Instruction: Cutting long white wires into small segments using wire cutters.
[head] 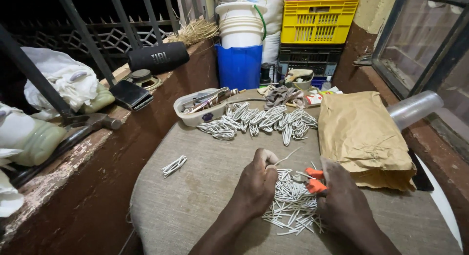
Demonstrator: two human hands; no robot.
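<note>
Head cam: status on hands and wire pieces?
Left hand pinching one thin wire strand. Right hand gripping orange-handled cutters. Heap of cut wire pieces between the hands on the cloth-covered table. Nothing in the way.

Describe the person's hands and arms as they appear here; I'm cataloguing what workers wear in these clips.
Both are bare: the left hand and right hand wear no gloves, rings or watch that show. No sleeves reach the visible forearms. Fingers are partly curled out of view, so the nails cannot be judged.
</note>
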